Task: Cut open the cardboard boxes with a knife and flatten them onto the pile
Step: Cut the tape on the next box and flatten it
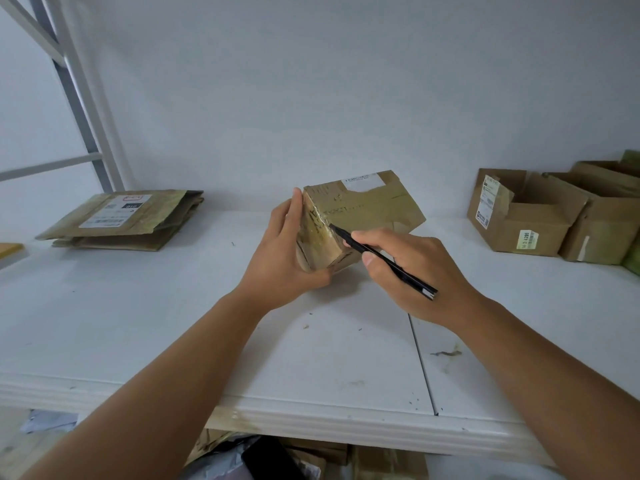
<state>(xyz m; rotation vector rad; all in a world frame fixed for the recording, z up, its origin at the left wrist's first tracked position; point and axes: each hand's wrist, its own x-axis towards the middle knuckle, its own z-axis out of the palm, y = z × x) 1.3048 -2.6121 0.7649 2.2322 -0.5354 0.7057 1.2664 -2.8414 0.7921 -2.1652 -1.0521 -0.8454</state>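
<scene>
A small taped cardboard box (367, 209) with a white label stands tilted on the white shelf (173, 306) at the middle. My left hand (284, 258) grips its near left end, thumb up along the edge. My right hand (412, 268) holds a slim black knife (384, 259) like a pen, its tip touching the taped edge at the box's near end. A pile of flattened boxes (124, 220) lies at the back left of the shelf.
Opened cardboard boxes (533, 216) stand together at the back right against the white wall. A metal rack frame (79, 98) rises at the left. More cardboard and a grey bag (311, 459) lie below the shelf's front edge.
</scene>
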